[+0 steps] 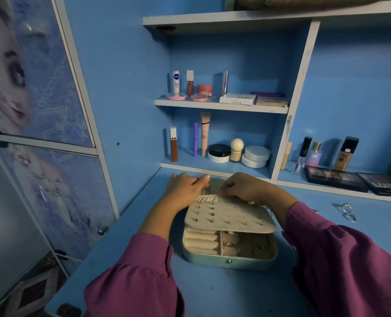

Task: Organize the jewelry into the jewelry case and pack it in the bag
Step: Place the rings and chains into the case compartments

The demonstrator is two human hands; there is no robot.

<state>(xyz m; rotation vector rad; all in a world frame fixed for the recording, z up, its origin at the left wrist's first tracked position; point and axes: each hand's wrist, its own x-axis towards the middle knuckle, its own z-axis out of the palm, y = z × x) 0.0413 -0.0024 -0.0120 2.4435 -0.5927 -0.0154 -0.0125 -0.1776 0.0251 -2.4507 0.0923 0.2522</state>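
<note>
The blue surface [125, 236] carries everything here, with cosmetics shelves [220, 106] rising behind it. On it, straight ahead of the person, sits the jewelry case [230, 259], open, its long axis running left to right; ring rolls fill the left of its base and a few rings lie in the right compartments. An earring panel [226, 217] studded with posts lies tilted over the back half. Both hands work at the panel's far edge: the left hand [186, 187] with fingers curled over the back of the case, thumb raised, the right hand [242, 187] pinching the elastic pocket edge [207, 198] there. Loose silver rings [347, 211] lie well apart to the right, nearer the right hand, so that one would likely fetch them. No bag is visible.
</note>
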